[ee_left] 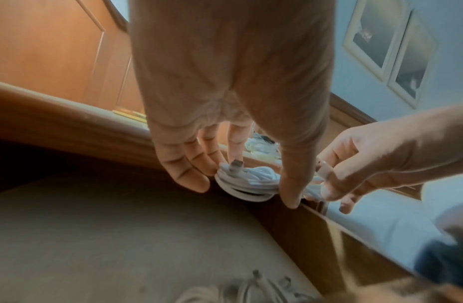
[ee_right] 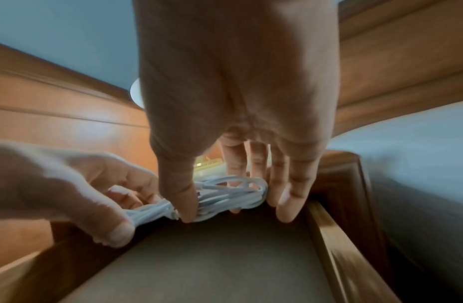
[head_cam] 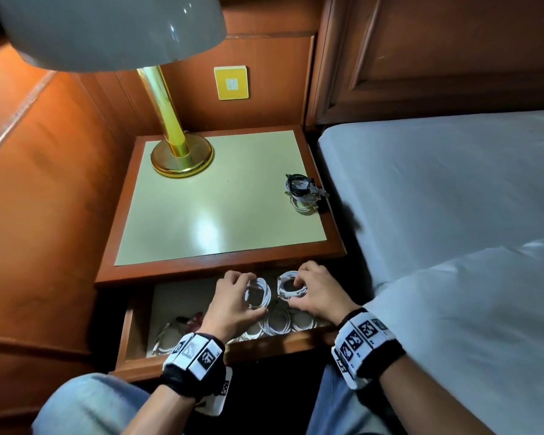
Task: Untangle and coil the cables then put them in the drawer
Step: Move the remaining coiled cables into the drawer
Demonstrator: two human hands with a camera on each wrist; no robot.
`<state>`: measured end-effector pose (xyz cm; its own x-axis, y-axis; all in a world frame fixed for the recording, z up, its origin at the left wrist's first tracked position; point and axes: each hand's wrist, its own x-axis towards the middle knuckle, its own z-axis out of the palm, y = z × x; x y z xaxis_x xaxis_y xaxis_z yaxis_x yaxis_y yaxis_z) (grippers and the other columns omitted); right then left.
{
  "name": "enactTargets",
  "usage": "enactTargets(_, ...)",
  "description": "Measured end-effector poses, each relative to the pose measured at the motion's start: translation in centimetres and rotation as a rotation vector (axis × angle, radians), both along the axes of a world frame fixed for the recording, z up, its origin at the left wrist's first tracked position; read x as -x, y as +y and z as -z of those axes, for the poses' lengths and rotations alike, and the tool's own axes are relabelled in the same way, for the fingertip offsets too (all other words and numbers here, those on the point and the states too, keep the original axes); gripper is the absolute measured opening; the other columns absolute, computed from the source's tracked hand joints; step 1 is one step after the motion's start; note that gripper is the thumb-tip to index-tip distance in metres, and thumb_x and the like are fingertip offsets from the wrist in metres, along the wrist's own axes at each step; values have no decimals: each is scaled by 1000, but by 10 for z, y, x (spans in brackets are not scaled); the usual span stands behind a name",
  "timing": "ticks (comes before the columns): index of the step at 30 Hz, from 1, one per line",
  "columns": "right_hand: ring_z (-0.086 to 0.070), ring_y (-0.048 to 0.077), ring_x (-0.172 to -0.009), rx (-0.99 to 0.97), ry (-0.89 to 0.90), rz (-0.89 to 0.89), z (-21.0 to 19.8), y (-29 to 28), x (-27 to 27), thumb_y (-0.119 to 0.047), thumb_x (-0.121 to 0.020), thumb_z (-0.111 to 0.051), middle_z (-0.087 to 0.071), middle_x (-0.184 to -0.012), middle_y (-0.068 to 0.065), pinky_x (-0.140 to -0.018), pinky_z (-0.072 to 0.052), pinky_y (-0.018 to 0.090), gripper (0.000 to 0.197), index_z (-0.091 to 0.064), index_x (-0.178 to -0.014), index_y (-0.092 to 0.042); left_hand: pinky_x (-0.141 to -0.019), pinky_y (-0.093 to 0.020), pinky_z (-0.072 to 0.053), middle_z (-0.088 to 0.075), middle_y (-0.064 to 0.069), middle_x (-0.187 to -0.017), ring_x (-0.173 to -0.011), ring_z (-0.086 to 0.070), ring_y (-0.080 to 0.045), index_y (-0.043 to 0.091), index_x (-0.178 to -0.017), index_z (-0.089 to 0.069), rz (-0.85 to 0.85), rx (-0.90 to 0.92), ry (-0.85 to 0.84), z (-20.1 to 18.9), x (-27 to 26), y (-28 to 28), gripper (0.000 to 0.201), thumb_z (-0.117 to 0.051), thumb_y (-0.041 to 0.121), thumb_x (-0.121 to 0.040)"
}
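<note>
While both of your hands hang over the open drawer of the nightstand, each one holds its own coil of white cable. Your left hand has its fingers and thumb curled round the left coil, pinching it from both sides; the left wrist view shows the fingertips on one edge of the bundle and the thumb on the other. Your right hand grips the right coil the same way, thumb on the near side and fingers on the far side of the loops. Both coils sit side by side, just apart, above the back part of the drawer and close under the front edge of the nightstand top. Whether they touch the drawer floor you cannot tell from these views. More white coils already lie in a row along the front of the drawer, with another cable and something reddish nearer its left side. On the nightstand top, near the right edge beside the bed, lies a small heap of dark and white cables. A brass lamp stands at the back left of the top.
</note>
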<state>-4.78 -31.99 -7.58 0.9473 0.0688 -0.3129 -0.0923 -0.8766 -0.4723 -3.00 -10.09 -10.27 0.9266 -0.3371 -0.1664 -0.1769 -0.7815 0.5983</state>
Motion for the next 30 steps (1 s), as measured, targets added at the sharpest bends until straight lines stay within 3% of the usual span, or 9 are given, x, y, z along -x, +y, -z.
enactTargets(4, -47, 21, -116, 32, 86, 34, 25, 4, 19, -35, -85, -73, -51, -124, 2, -101, -40, 29, 34, -64, -108, -11, -100, -25, -41, -44, -2, -128, -121, -40, -21, 22, -136, -52, -6, -80, 112, 19, 8, -7, 69, -79, 37, -75)
enactTargets(9, -48, 22, -116, 55, 148, 100, 42, 11, 21, -36, -85, -72, -50, -120, 2, -97, -43, 32, 37, -64, -111, -11, -102, -39, -45, -42, -7, -127, -125, -39, -28, 20, -131, -50, -17, -195, 232, 39, 10, -14, 68, -78, 46, -75)
enactTargets(13, -48, 25, -120, 92, 190, 114, 56, 18, 20, -34, -87, -70, -49, -123, 5, -94, -42, 33, 38, -61, -115, -10, -108, -44, -43, -43, -11, -135, -129, -41, -32, 20, -136, -49, -38, -223, 298, 53, 10, -15, 72, -79, 49, -77)
enactTargets(17, -45, 28, -130, 86, 217, 146, 65, 22, 20, -28, -88, -69, -47, -134, 8, -104, -42, 36, 49, -52, -130, -10, -110, -45, -42, -44, -12, -138, -131, -43, -33, 21, -140, -48, -79, -201, 338, 63, 10, -14, 81, -81, 54, -74)
enactTargets(21, -45, 31, -133, 27, 264, 198, 68, 20, 18, -29, -81, -80, -46, -139, 11, -104, -44, 40, 71, -41, -138, -10, -109, -44, -43, -47, -12, -136, -130, -46, -32, 20, -139, -50, -80, -191, 349, 65, 9, -13, 84, -82, 57, -70)
enactTargets(30, -43, 24, -135, -107, 244, 197, 63, 13, 22, -50, -72, -86, -42, -144, 7, -109, -41, 35, 92, -41, -143, -9, -106, -37, -44, -52, -8, -126, -123, -52, -26, 21, -137, -52, -96, -64, 316, 60, 14, -8, 76, -78, 58, -75)
